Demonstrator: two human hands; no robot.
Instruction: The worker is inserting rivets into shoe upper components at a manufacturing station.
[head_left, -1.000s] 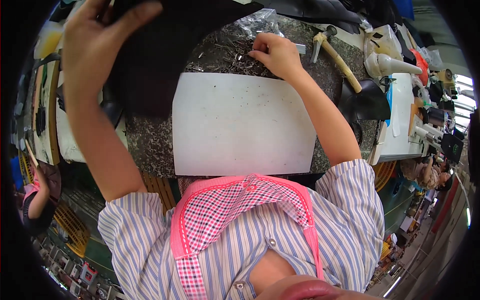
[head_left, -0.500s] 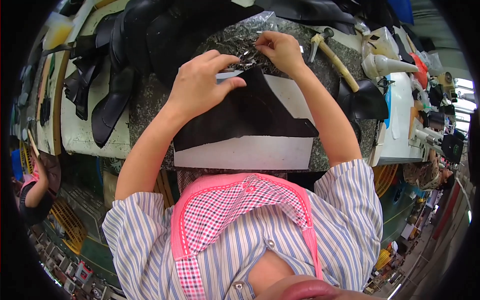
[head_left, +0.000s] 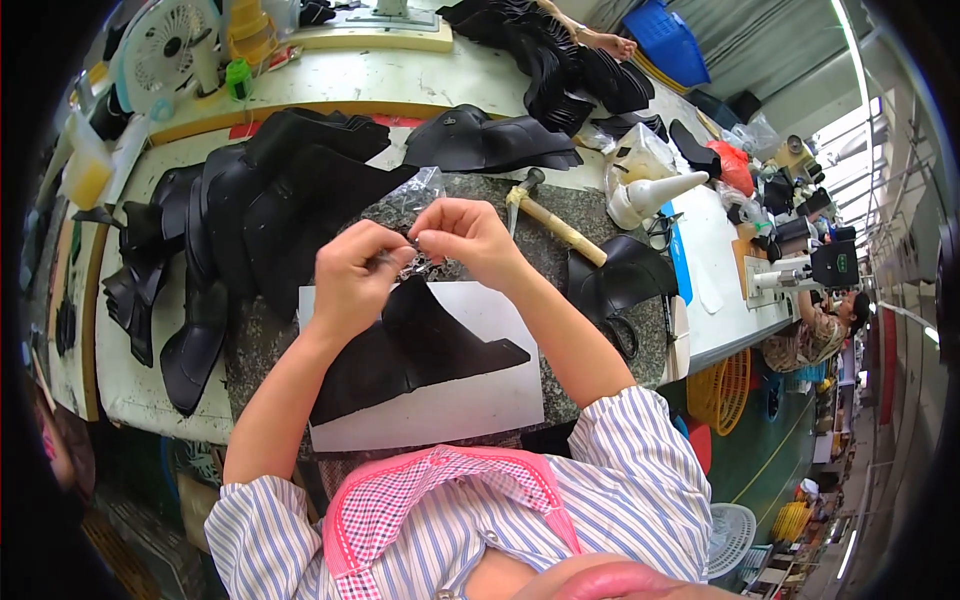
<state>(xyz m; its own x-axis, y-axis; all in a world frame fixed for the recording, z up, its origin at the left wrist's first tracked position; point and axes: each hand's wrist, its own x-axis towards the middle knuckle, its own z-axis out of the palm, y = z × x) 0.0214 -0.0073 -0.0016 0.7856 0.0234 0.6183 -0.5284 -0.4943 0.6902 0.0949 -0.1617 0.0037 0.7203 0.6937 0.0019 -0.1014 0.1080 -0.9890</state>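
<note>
My left hand [head_left: 352, 280] and my right hand [head_left: 468, 240] meet above the far edge of a black leather-like piece [head_left: 435, 345]. Both have thumb and fingers pinched together, their tips nearly touching. Whatever lies between them is too small and covered to name. Just under the fingertips, small shiny metal bits [head_left: 428, 268] show in part, with a clear plastic bag [head_left: 425, 184] behind them. The black piece lies flat on a white sheet [head_left: 455, 420], which rests on a speckled stone slab [head_left: 262, 345].
A wooden-handled hammer [head_left: 562, 230] lies right of my hands. Stacked black cut pieces [head_left: 280, 200] crowd the left side. Scissors [head_left: 622, 335] and a black curved piece [head_left: 625, 275] sit at right, near a white cone-shaped bottle [head_left: 650, 198]. Another person's hand [head_left: 612, 45] reaches in at the far side.
My view has shifted, showing more of the far table. My left hand, earlier spread over the black piece, has closed and come together with my right hand.
</note>
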